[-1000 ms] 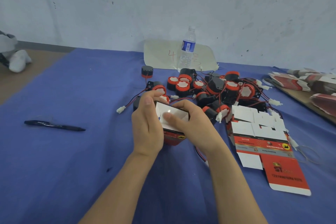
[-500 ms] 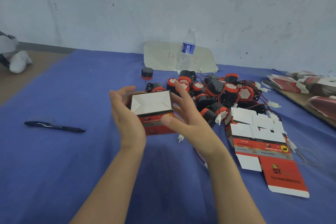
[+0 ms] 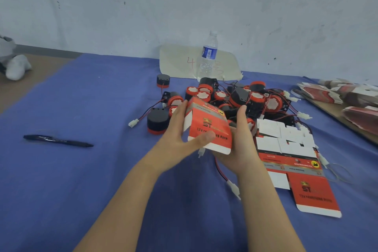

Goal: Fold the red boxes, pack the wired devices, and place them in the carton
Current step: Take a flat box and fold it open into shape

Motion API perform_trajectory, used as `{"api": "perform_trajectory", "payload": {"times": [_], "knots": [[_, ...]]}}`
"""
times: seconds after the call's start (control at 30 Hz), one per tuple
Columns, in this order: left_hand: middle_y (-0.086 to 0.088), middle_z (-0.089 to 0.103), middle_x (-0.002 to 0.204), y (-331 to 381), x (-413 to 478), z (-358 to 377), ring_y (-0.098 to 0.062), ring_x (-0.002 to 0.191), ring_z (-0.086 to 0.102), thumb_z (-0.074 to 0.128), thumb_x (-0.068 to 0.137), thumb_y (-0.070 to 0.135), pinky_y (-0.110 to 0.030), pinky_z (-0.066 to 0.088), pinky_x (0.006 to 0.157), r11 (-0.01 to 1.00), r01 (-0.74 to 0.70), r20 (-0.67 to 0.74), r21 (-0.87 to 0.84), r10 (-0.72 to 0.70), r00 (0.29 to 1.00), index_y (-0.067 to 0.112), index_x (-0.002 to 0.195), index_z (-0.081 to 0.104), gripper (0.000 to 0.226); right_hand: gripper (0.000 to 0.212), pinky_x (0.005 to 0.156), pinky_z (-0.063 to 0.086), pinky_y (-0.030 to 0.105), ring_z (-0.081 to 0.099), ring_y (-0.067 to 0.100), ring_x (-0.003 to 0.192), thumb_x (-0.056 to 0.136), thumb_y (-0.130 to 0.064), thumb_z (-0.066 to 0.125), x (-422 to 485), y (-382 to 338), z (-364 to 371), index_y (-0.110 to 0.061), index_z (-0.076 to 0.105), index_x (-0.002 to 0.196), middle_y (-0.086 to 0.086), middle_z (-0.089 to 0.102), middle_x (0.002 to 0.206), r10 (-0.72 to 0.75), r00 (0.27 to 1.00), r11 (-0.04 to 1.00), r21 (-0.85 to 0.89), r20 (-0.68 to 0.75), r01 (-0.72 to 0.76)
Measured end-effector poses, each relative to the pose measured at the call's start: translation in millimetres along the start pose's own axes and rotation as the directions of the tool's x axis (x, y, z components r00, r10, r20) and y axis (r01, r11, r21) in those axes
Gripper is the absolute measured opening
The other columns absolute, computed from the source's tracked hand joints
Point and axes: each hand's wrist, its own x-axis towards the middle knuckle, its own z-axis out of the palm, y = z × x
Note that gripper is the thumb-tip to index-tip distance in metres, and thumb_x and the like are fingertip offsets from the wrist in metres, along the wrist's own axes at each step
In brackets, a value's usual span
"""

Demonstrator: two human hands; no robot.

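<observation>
A folded red box (image 3: 208,125) is held above the blue table, its printed red face turned up toward me. My left hand (image 3: 180,139) grips its left side, thumb across the front lower edge. My right hand (image 3: 239,141) cups its right side and underside, fingers pointing up. Behind the box lies a heap of black-and-red wired devices (image 3: 241,100) with red-black leads and white plugs. One device (image 3: 157,120) stands apart just left of my left hand. Unfolded flat red boxes (image 3: 290,161) lie to the right of my right hand.
A black pen (image 3: 58,141) lies on the blue cloth (image 3: 81,180) at left. A water bottle (image 3: 207,57) stands on a paper sheet at the back. More flat boxes (image 3: 347,96) are stacked on a board at far right. A loose white plug (image 3: 234,187) lies beside my right forearm.
The box has been turned over: its white closed end faced me before, its red printed face does now. Both hands shifted right with it and regripped its sides.
</observation>
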Motion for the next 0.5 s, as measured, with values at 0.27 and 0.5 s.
{"api": "perform_trajectory", "payload": {"times": [0.27, 0.5], "knots": [[0.018, 0.015, 0.155, -9.8, -2.8, -8.9, 0.001, 0.142, 0.017, 0.07, 0.059, 0.064, -0.029, 0.025, 0.115, 0.956, 0.06, 0.036, 0.287, -0.074, 0.997, 0.035, 0.152, 0.001, 0.12, 0.073, 0.059, 0.057, 0.025, 0.071, 0.016, 0.066, 0.09, -0.069, 0.032, 7.1, 6.9, -6.4, -0.02, 0.077, 0.061, 0.004, 0.074, 0.076, 0.02, 1.0, 0.999, -0.042, 0.015, -0.019], [0.013, 0.061, 0.108, -8.8, 7.7, 0.9, -0.008, 0.097, 0.058, 0.04, 0.101, 0.026, -0.015, 0.047, 0.08, 0.99, 0.11, -0.421, 0.092, -0.061, 0.905, 0.035, 0.111, 0.054, 0.019, 0.078, 0.066, 0.054, 0.032, 0.063, 0.023, 0.075, 0.074, -0.073, 0.039, 9.1, 11.0, 9.3, -0.013, 0.064, 0.118, 0.013, 0.065, 0.102, -0.106, 0.989, 0.976, -0.18, 0.1, 0.123]]}}
